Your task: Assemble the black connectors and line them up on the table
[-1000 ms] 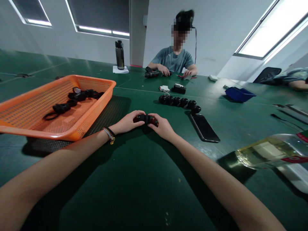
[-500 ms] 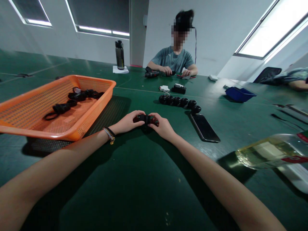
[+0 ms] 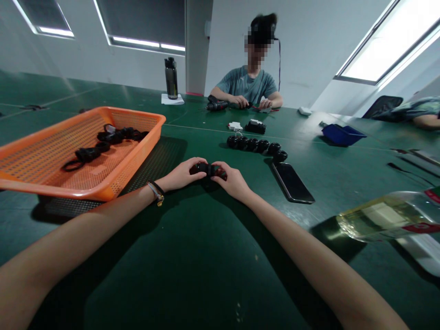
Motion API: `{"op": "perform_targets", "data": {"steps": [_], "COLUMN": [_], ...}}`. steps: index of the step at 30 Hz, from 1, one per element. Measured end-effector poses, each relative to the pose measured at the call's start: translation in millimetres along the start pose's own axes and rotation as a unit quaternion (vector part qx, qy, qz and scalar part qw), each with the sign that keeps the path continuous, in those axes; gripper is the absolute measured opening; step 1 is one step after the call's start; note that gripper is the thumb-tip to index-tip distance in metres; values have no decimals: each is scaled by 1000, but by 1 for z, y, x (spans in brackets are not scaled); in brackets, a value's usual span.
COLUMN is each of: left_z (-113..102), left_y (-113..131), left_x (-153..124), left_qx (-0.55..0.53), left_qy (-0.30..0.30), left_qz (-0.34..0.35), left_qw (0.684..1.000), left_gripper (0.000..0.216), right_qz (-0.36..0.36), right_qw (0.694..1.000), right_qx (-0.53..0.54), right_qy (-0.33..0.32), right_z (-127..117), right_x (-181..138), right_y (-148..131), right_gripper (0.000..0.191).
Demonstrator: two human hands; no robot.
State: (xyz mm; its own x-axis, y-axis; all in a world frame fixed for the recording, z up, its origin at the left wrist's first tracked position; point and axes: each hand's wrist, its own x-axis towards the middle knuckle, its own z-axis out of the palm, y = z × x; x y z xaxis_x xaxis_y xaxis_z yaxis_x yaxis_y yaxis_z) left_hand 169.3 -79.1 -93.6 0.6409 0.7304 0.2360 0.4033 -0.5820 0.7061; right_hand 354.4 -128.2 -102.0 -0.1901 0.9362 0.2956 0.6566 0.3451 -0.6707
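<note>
Between my two hands, low over the green table (image 3: 192,256), is a small round black part (image 3: 206,169), partly hidden by my fingers. My left hand (image 3: 184,175) pinches its left side with thumb and forefinger. From the right, my right hand (image 3: 231,178) grips the other side the same way. What kind of part it is cannot be made out. Beyond my right hand lies a row of several round black pieces (image 3: 252,145), and the near end of that row meets a dark phone (image 3: 293,182).
An orange basket (image 3: 113,185) holding black coiled cables (image 3: 88,155) stands at left. A bottle of yellowish liquid (image 3: 381,215) lies at right, and a blue bin (image 3: 343,134) sits farther back. Across the table a person (image 3: 252,85) handles small parts beside a power drill (image 3: 216,105).
The black part has turned slightly between my fingers. Both my hands stay in nearly the same place.
</note>
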Motion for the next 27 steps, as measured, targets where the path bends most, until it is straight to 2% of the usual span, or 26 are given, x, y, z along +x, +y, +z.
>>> {"op": "perform_targets", "data": {"steps": [27], "left_z": [-2], "left_y": [5], "left_x": [0], "left_qx": [21], "left_qy": [-11], "left_qz": [-10], "left_qw": [1000], "left_gripper": [42], "right_qz": [-2], "right_qw": [1000], "right_qx": [-10], "right_qy": [-5], "right_z": [0], "right_x": [1], "right_y": [1], "right_gripper": [29]}}
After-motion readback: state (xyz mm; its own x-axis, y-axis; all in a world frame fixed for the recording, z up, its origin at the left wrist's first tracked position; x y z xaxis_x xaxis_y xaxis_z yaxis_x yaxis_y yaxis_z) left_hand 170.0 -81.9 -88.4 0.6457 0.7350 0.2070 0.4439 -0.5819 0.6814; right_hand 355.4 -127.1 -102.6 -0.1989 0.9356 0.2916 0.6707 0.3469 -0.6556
